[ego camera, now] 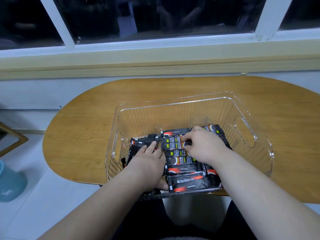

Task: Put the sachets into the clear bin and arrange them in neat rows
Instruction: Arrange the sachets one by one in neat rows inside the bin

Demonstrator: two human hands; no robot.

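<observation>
A clear ribbed plastic bin point(245, 122) with cut-out handles stands on the wooden table. Several black sachets point(183, 168) with red and white print lie inside it, stacked in a column down the middle, with a looser bunch point(138, 144) leaning at the left. My left hand point(149, 163) lies flat with straight fingers pressing on the left bunch. My right hand point(202, 146) reaches in from the right, its fingers curled down onto a sachet near the top of the middle column. More sachets are hidden under my right hand and wrist.
The oval wooden table point(83, 129) stands against a wall under a window sill point(155, 64). The bin's far half holds no sachets. A teal object point(10, 184) sits on the floor at the left.
</observation>
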